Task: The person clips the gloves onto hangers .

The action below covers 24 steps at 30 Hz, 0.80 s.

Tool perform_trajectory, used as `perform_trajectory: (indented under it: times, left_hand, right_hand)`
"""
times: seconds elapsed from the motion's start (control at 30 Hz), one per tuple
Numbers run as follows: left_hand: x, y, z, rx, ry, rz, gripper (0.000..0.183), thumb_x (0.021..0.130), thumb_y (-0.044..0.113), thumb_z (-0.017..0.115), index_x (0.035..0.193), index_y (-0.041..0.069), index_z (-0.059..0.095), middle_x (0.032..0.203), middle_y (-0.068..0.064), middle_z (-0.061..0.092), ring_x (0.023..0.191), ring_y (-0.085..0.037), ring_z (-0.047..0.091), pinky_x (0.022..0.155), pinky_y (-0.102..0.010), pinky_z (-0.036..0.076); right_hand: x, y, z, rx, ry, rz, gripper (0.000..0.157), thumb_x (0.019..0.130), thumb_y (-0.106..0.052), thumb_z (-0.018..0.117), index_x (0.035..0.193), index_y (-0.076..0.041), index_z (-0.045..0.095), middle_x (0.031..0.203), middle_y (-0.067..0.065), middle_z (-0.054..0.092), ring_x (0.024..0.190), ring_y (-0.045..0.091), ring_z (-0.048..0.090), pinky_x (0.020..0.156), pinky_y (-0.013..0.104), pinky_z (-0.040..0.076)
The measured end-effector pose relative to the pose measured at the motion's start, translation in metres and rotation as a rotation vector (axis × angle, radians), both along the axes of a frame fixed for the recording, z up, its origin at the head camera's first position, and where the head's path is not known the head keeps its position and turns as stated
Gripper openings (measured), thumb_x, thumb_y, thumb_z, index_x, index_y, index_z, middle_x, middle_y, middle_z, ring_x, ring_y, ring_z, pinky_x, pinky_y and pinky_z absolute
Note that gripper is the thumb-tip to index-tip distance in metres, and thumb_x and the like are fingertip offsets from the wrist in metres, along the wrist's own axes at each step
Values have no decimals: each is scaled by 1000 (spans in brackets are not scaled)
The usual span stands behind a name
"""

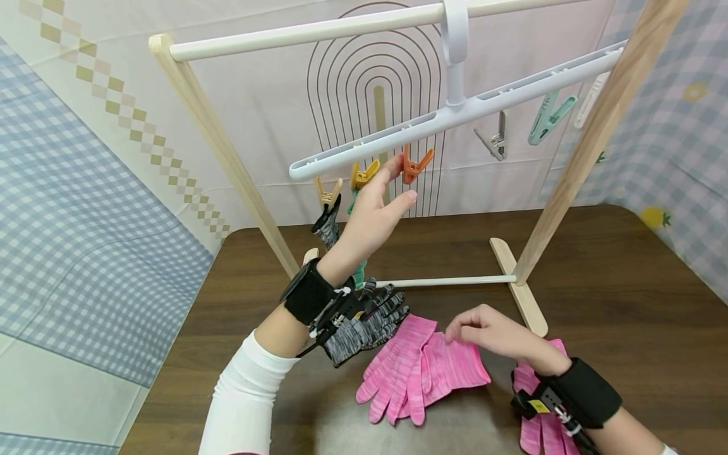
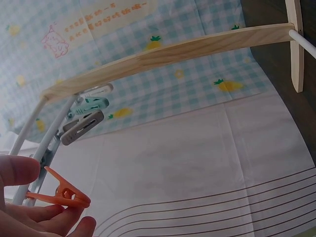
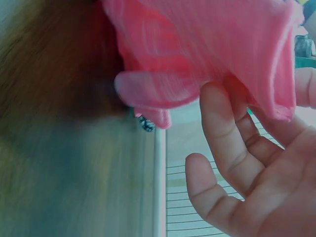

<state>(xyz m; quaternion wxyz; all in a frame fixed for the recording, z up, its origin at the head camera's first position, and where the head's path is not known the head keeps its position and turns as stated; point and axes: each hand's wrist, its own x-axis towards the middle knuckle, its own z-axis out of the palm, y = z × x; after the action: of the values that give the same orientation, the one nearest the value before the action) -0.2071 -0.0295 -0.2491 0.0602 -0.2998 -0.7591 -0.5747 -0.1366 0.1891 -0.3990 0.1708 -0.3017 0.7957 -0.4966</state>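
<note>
My left hand [image 1: 372, 212] reaches up to an orange clothespin [image 1: 414, 165] hanging from the white hanger [image 1: 392, 134]. In the left wrist view, the fingers lie against the clothespin [image 2: 64, 192] while the thumb stands off from it. Low over the table, my right hand [image 1: 491, 332] pinches the cuff of a pink glove [image 1: 455, 363]. The right wrist view shows this glove [image 3: 212, 44] lifted at the cuff, between thumb and fingers. Another pink glove [image 1: 537, 382] lies partly hidden under the right wrist. A grey-black glove [image 1: 364, 335] rests beneath the left forearm.
A wooden rack [image 1: 227, 158] carries the tilted hanger on its top bar. Yellow [image 1: 364, 174], beige [image 1: 328, 193], grey [image 1: 493, 140] and green [image 1: 548, 119] clothespins hang along it. A dark glove [image 1: 327, 224] dangles from the beige one. Beneath stands a brown table [image 1: 443, 237].
</note>
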Motion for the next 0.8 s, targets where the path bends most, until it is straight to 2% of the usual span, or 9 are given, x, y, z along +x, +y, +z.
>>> perform_trajectory:
  times: [0.23, 0.37, 0.5, 0.6, 0.7, 0.8]
  left_hand:
    - [1, 0, 1, -1, 4, -1, 56, 91, 12, 48, 140, 3, 22, 145, -11, 28, 129, -8, 26, 107, -24, 21]
    - [2, 0, 2, 1, -1, -2, 56, 91, 11, 48, 140, 3, 22, 145, -11, 28, 129, -8, 26, 107, -25, 21]
    - [3, 0, 2, 2, -3, -1, 55, 91, 11, 47, 140, 3, 22, 145, -11, 28, 129, -8, 25, 106, -24, 21]
    - [2, 0, 2, 0, -1, -2, 55, 91, 11, 47, 140, 3, 22, 146, -11, 28, 129, -8, 25, 106, -24, 21]
    - [2, 0, 3, 0, 3, -6, 56, 91, 11, 47, 140, 3, 22, 146, -11, 28, 129, -8, 25, 106, -24, 21]
    - [2, 1, 2, 1, 8, -8, 56, 91, 11, 47, 140, 3, 22, 146, -12, 27, 129, -9, 25, 107, -24, 21]
  right_hand:
    - [0, -2, 6, -49, 8, -46, 21, 92, -9, 44, 93, -4, 65, 95, 10, 65, 93, 11, 56, 80, 30, 47]
    - [2, -1, 12, -147, -19, -64, 27, 94, -7, 37, 97, -1, 63, 99, 15, 64, 99, 12, 55, 86, 29, 42]
    - [4, 0, 16, -315, -50, -7, 34, 89, 2, 29, 101, 5, 60, 103, 19, 61, 102, 14, 54, 87, 26, 40]
    - [4, 0, 18, -423, -29, 57, 39, 81, 12, 27, 103, 9, 59, 104, 13, 61, 101, 15, 54, 82, 24, 41]
    - [3, -1, 19, -472, 8, 81, 38, 80, 16, 30, 105, 9, 59, 106, 6, 62, 102, 14, 54, 80, 22, 44]
    - [3, -2, 19, -482, 43, 74, 29, 85, 14, 38, 104, 7, 59, 107, 3, 63, 104, 12, 54, 81, 21, 47]
